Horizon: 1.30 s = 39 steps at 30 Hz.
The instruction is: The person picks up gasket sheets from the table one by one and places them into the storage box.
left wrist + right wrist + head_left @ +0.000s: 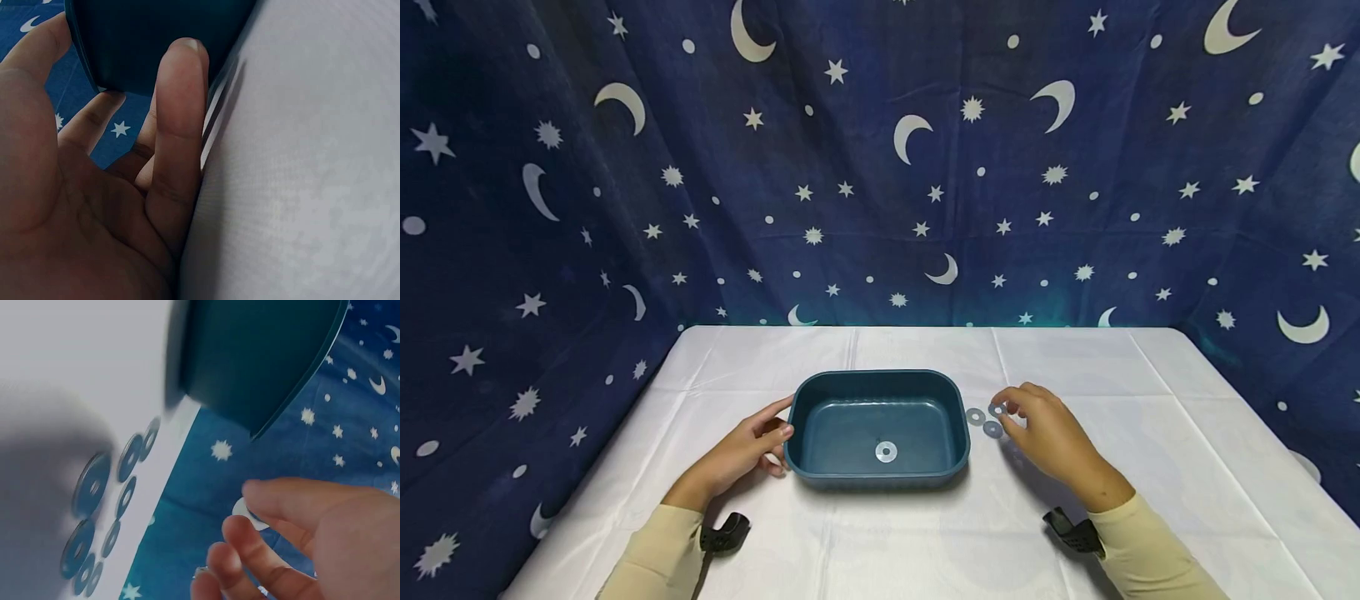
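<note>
A dark teal rectangular bin (880,481) sits on the white table, with a flat washer (886,452) on its floor. My left hand (737,454) rests at its left end, thumb and index fingertip touching the rim, the other fingers loosely bent beside the outer wall. To the right of the bin, my right hand (1051,437) hovers with loosely bent fingers at a group of grey flat washers (992,429). In the right wrist view more washers (92,486) lie spread on the table, and the thumb and fingertips (239,531) stand apart. The hand hides part of this group from the head view.
A white cloth covers the table (880,542). Behind and to the sides hangs a dark blue curtain (865,158) printed with moons and stars. Black straps (725,533) sit at both wrists, below the beige sleeves.
</note>
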Motion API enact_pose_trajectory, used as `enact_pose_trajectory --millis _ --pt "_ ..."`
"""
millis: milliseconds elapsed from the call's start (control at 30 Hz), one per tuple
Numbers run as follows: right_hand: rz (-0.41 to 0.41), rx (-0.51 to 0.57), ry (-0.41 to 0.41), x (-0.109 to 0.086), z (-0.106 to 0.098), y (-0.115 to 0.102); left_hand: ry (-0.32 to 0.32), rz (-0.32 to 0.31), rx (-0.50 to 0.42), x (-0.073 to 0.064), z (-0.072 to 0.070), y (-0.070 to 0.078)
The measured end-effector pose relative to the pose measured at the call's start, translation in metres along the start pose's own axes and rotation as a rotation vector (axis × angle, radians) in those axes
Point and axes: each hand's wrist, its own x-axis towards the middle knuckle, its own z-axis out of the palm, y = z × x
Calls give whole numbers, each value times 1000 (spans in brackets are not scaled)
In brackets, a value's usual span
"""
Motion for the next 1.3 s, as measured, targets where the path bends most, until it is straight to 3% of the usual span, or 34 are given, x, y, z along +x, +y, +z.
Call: enact_pose_trajectory --millis 467,900,1300 --pt "109 104 -273 -6 0 29 -9 17 3 -3 0 2" --pt "170 117 -357 -14 6 37 -9 18 1 -1 2 2" --pt "146 154 -350 -14 8 42 -10 17 -1 -2 2 3"
